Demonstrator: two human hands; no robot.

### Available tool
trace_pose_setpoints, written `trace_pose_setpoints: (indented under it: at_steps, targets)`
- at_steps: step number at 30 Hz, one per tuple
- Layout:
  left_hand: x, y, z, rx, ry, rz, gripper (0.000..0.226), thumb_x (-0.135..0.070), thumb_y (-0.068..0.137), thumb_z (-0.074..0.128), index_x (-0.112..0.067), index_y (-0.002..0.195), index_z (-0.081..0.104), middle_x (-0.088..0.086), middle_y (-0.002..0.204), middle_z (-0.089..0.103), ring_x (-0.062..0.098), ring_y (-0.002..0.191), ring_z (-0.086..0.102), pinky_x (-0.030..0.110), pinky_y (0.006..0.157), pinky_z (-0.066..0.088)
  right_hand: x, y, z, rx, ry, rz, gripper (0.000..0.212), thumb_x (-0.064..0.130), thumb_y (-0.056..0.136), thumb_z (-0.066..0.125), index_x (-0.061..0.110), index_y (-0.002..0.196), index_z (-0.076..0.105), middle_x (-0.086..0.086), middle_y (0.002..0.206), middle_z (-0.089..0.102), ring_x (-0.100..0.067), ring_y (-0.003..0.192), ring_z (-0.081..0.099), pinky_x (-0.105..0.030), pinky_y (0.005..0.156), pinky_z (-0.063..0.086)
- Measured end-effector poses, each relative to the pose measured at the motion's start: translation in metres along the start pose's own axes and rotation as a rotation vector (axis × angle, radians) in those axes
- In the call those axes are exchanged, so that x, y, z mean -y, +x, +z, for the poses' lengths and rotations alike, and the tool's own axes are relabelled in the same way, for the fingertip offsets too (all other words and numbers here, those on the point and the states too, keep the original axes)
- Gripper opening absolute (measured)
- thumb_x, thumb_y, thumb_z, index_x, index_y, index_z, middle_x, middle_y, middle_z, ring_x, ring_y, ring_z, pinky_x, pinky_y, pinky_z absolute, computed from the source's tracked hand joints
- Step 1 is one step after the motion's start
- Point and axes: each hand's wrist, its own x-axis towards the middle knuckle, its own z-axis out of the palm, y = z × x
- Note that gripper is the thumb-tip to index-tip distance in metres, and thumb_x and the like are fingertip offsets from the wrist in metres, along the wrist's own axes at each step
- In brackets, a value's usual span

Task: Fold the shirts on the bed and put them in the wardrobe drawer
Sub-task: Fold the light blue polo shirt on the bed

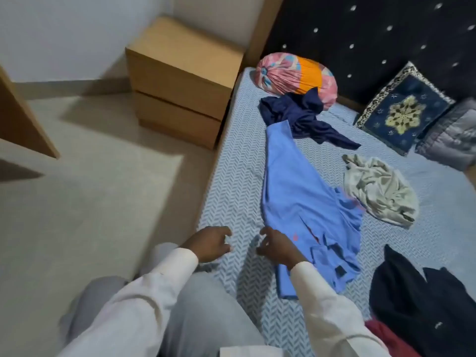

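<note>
We see a boxy wooden nightstand (pixel 180 81) on the floor against the bed's left edge, near the head corner; its two flat drawer fronts are closed, so we cannot tell what is in them. The bed (pixel 231 181) wears a pale blue sheet with a woven chevron pattern. Our left hand (pixel 210 243) hovers at the bed's left edge, fingers curled and apart, gripping nothing. Our right hand (pixel 277 244) is just beside it, fingers loosely spread, at the hem corner of the light blue shirt (pixel 296 191), whether touching we cannot tell. That shirt lies mostly flat and smooth, stretched lengthwise up the bed, bunched along its right side. Above it sits a crumpled navy shirt (pixel 301 115), touching a pink and orange bundle (pixel 296 76) at the head corner. Right of the blue shirt is a wrinkled beige shirt (pixel 378 189). A dark garment (pixel 422 302) lies heaped toward the foot. An embroidered navy cushion (pixel 404 109) leans on the tufted black headboard (pixel 373 34).
</note>
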Motion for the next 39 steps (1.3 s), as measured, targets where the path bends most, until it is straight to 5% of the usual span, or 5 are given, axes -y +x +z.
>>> trace_pose_setpoints:
  at_steps: [10, 16, 23, 29, 39]
  targets:
    - [-0.087, 0.017, 0.088, 0.055, 0.126, -0.063, 0.065, -0.035, 0.091, 0.064, -0.02, 0.147, 0.036, 0.01, 0.142, 0.05, 0.02, 0.126, 0.053, 0.027, 0.101, 0.041, -0.099, -0.032, -0.007, -0.35, -0.075, -0.019, 0.02, 0.024, 0.098, 0.044, 0.013, 0.114, 0.048, -0.015, 0.111, 0.064, -0.033, 0.1, 0.061, -0.038, 0.071, 0.044]
    - [-0.121, 0.03, 0.115, -0.147, 0.196, 0.158, 0.088, -0.023, 0.086, 0.065, -0.022, 0.155, 0.011, 0.003, 0.162, 0.013, 0.02, 0.145, 0.027, 0.031, 0.11, 0.033, -0.111, -0.044, -0.052, -0.158, 0.256, -0.167, 0.017, 0.001, 0.084, 0.044, 0.002, 0.076, 0.058, -0.021, 0.086, 0.065, -0.026, 0.085, 0.06, -0.042, 0.075, 0.045]
    - [-0.168, 0.039, 0.096, -0.494, 0.158, 0.491, 0.046, -0.033, 0.079, 0.054, -0.012, 0.12, 0.057, 0.007, 0.122, 0.058, 0.029, 0.107, 0.06, 0.038, 0.08, 0.052, -0.102, -0.108, -0.126, 0.004, 0.487, -0.486, 0.042, 0.039, 0.09, 0.058, -0.002, 0.095, 0.067, -0.015, 0.093, 0.067, -0.028, 0.088, 0.063, -0.039, 0.08, 0.049]
    - [-0.155, 0.033, 0.048, -0.592, 0.206, 0.634, 0.018, -0.02, 0.076, 0.058, -0.012, 0.091, 0.063, 0.008, 0.09, 0.065, 0.031, 0.085, 0.06, 0.035, 0.071, 0.046, -0.097, -0.159, -0.192, 0.356, 0.617, -0.691, 0.014, 0.002, 0.082, 0.072, 0.011, 0.093, 0.074, -0.001, 0.085, 0.072, -0.01, 0.077, 0.066, -0.024, 0.068, 0.051]
    - [-0.09, 0.002, -0.048, -0.101, -0.03, -0.049, 0.039, -0.041, 0.062, 0.054, -0.011, 0.084, 0.064, 0.008, 0.086, 0.069, 0.019, 0.079, 0.058, 0.029, 0.073, 0.048, -0.108, -0.165, -0.231, 0.25, 0.909, -0.648, 0.015, 0.001, 0.067, 0.063, 0.004, 0.077, 0.074, -0.007, 0.063, 0.067, -0.013, 0.051, 0.061, -0.019, 0.048, 0.047]
